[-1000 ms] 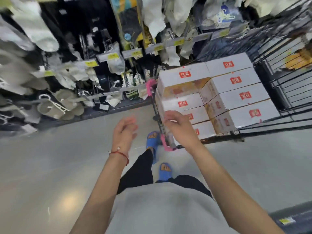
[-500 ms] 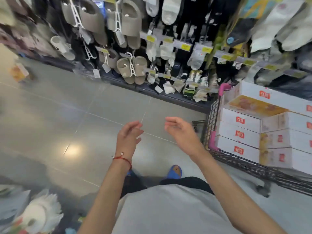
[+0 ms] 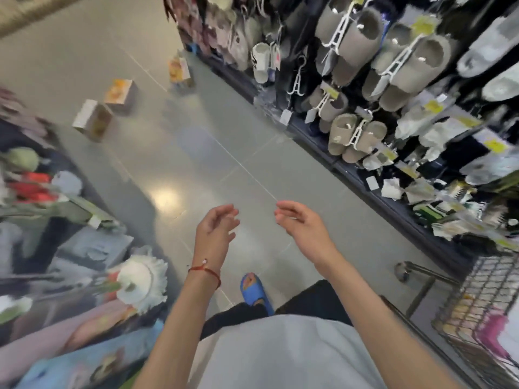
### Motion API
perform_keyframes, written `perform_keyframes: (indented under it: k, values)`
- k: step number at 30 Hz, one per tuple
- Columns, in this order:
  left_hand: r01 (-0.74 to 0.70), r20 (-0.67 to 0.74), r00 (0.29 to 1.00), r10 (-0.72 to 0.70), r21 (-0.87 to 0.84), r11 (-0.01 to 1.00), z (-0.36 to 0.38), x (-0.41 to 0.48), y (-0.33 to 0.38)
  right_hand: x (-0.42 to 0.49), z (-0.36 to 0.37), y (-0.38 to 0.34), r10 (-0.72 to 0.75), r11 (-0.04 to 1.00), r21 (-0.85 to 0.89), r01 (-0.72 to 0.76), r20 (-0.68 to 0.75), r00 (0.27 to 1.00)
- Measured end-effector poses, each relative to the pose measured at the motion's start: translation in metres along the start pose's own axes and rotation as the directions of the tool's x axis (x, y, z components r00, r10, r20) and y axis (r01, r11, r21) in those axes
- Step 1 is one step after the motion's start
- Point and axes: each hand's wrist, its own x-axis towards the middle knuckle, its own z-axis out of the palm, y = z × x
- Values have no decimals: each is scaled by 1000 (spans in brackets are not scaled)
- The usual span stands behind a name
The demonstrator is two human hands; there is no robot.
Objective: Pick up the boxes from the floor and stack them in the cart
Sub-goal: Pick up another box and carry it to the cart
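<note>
Black wire cart (image 3: 483,299) cut off by right edge; distant white-and-orange cardboard boxes (image 3: 92,119) blurred, print unreadable.

grey slippers (image 3: 351,46) hanging on right rack (image 3: 373,197); blue sandal (image 3: 255,292) on grey floor (image 3: 196,141)

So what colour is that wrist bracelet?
The bracelet on the left wrist is red; the head view shows it.

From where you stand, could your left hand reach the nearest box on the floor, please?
Probably not: the left hand hovers open and empty, while the nearest box lies far ahead on the floor. Nothing stands between, so walking closer should do it.
</note>
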Motion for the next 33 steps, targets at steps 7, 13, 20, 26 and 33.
perform_keyframes:
  k: [7,13,20,26,33]
  values:
    - [23,-138,990,-37,-102,995,-71,42,14,49,79,-47,-13,1000,-19,15,117,993]
    - [51,-224,971,-88,-163,985,-98,98,35,120,122,-80,32,999,-31,-27,184,982]
    - [76,-297,946,-127,-178,981,-103,216,96,238,150,-160,48,999,-4,-48,255,966]
    - [78,-312,940,-137,-193,978,-89,308,172,337,160,-237,49,999,-30,-41,316,947]
    - [77,-308,940,-145,-223,972,-95,408,233,441,184,-303,50,998,-54,-34,327,944]
